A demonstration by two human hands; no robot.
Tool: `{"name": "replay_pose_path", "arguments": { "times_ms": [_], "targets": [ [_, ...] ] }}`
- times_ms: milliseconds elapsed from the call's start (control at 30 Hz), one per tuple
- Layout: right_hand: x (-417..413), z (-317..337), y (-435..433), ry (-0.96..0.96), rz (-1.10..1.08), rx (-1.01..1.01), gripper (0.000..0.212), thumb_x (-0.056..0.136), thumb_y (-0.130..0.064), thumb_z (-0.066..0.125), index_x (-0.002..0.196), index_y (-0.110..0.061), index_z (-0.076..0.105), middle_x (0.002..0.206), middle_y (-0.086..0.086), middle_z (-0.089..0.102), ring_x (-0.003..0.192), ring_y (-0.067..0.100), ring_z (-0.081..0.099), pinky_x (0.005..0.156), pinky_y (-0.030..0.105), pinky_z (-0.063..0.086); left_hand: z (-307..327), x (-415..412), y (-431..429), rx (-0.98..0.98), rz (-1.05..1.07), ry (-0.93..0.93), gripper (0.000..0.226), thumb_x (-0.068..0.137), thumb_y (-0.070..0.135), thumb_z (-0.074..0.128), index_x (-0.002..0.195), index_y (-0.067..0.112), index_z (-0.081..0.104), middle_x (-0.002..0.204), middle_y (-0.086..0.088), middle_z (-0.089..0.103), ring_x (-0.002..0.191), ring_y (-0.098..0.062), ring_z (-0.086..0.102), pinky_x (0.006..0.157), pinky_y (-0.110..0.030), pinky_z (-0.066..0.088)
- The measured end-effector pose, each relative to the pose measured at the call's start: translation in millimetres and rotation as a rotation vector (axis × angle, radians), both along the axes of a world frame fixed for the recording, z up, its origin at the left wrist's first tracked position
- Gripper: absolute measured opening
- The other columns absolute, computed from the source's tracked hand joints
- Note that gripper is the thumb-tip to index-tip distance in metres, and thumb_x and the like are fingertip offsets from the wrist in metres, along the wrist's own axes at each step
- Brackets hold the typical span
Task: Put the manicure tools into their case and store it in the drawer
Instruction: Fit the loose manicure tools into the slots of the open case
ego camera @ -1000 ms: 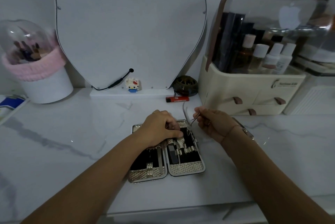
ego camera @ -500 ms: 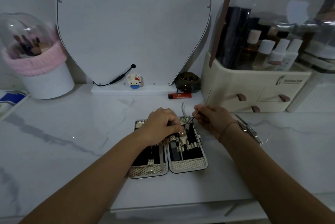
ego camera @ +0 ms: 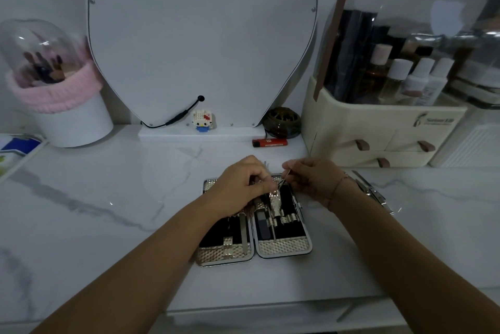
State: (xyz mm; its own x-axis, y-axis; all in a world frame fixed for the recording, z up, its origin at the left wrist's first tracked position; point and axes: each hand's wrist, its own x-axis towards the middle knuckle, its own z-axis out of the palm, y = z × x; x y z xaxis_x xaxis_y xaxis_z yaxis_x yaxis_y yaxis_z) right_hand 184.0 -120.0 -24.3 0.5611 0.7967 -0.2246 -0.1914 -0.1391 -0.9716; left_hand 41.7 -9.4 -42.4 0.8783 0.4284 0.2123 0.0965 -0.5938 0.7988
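Open manicure case [ego camera: 282, 248] lies flat at table [ego camera: 108, 212] centre, both halves up; L hand [ego camera: 240, 185] at 11 o'clock of case, fingers curled onto hinge-end straps, hold unclear; R hand [ego camera: 313, 179] at 1 o'clock, thumb & forefinger pinched on thin metal tool [ego camera: 282, 181], tip angled down into R half; loose tool [ego camera: 374, 193] on table at 3 o'clock. Judged: tools light, stiff, slick, sharp-tipped; grip mid-shaft, slide under elastic loop. Organiser drawers [ego camera: 362, 144] at 2 o'clock.

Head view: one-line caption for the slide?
Right hand slides a thin tool into the open case; left hand steadies it.
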Motion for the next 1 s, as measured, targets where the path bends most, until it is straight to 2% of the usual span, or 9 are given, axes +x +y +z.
{"name": "replay_pose_path", "arguments": {
  "times_ms": [100,233,367,500,600,733,867,1000],
  "targets": [
    [-2,3,-1,-0.088,0.086,-0.06,0.014,0.09,-0.009,0.053,0.087,-0.002,0.064,0.073,0.009,0.064,0.047,0.002,0.06,0.049,0.013,0.051,1,-1,-1,0.042,0.018,-0.018,0.007,0.079,0.026,0.071,0.075,0.028,0.065,0.094,0.012,0.047,0.092,0.004,0.046,0.074,0.0,0.03],
    [-5,6,-3,-0.248,0.127,-0.097,0.013,0.088,-0.009,0.055,0.091,-0.001,0.064,0.065,0.006,0.064,0.044,0.001,0.059,0.046,0.012,0.048,1,-1,-1,0.08,0.011,-0.012,0.016,0.079,0.028,0.071,0.071,0.037,0.061,0.111,0.009,0.048,0.106,0.0,0.041,0.082,-0.001,0.027],
    [-7,5,-4,-0.378,0.121,-0.126,0.009,0.086,-0.011,0.059,0.078,-0.009,0.062,0.051,-0.002,0.064,0.041,0.002,0.057,0.042,0.012,0.045,1,1,-1,0.026,0.018,-0.022,0.005,0.079,0.026,0.072,0.076,0.024,0.068,0.107,0.008,0.055,0.096,0.002,0.052,0.077,-0.005,0.035],
    [-5,1,-8,-0.563,0.11,-0.172,0.007,0.082,-0.02,0.066,0.075,-0.018,0.065,0.06,0.002,0.066,0.045,0.004,0.056,0.049,0.015,0.047,0,1,-1,0.025,0.032,-0.019,0.011,0.077,0.026,0.074,0.077,0.015,0.071,0.095,0.007,0.057,0.085,0.0,0.055,0.072,-0.006,0.038],
    [-5,-1,-10,-0.617,0.094,-0.144,0.007,0.079,-0.019,0.068,0.073,-0.02,0.066,0.065,-0.002,0.066,0.049,-0.001,0.058,0.051,0.009,0.046,0,2,-2,0.075,0.04,0.02,0.012,0.075,0.028,0.075,0.076,0.017,0.07,0.09,0.013,0.054,0.084,-0.003,0.053,0.07,-0.011,0.038],
    [-3,-1,-13,-0.76,0.145,-0.23,0.004,0.078,-0.022,0.07,0.079,-0.019,0.07,0.073,-0.006,0.067,0.066,0.002,0.06,0.062,0.012,0.046,-1,3,-2,0.133,0.038,0.056,0.01,0.075,0.03,0.075,0.071,0.025,0.067,0.087,0.017,0.05,0.09,-0.005,0.049,0.076,-0.019,0.038],
    [-4,-2,-13,-0.835,0.211,-0.25,0.013,0.075,-0.02,0.072,0.088,-0.015,0.07,0.064,-0.007,0.057,0.056,0.003,0.05,0.056,0.01,0.043,0,4,-3,0.127,0.056,0.051,0.016,0.074,0.029,0.076,0.067,0.031,0.062,0.085,0.016,0.05,0.088,-0.005,0.049,0.071,-0.017,0.036],
    [-11,-6,-10,-0.887,0.21,-0.251,0.016,0.074,-0.029,0.072,0.086,-0.017,0.069,0.059,-0.006,0.05,0.049,0.003,0.041,0.051,0.013,0.036,1,3,-2,0.08,0.102,0.014,0.011,0.082,0.026,0.068,0.076,0.03,0.059,0.087,0.011,0.055,0.084,-0.006,0.053,0.07,-0.016,0.039]
  ]
}}
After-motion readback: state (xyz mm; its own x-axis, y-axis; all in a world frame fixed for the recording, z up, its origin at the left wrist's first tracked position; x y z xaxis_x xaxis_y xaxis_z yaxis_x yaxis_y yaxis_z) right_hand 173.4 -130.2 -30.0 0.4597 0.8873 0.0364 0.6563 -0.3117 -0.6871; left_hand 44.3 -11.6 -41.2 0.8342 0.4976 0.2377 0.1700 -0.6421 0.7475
